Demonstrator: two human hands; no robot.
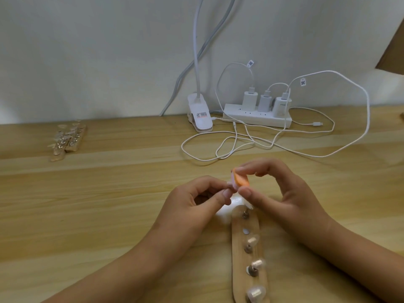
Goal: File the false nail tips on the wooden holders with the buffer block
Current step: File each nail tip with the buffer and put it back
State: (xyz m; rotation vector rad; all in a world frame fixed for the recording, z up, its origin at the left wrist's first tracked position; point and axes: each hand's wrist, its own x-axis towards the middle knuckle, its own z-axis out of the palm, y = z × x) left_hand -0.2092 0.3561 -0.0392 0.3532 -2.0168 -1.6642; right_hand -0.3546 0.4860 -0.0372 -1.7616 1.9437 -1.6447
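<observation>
My right hand (275, 193) pinches a small orange buffer block (307, 179) between thumb and fingers, just above the table. My left hand (196, 200) pinches a pale false nail tip (230, 184) against the block's left face. Below the hands lies a wooden holder (238, 254) with several clear nail tips (256, 293) on metal pegs; one spot on it shows a bare white pad (246, 231). A bright white glare hides the holder's far end.
More wooden holders with nail tips (67, 139) lie at the far left. At the back stand a white clip lamp base (200, 115) and a power strip with chargers (258, 114). White cables (240, 141) loop over the wooden table (109, 193) behind my hands.
</observation>
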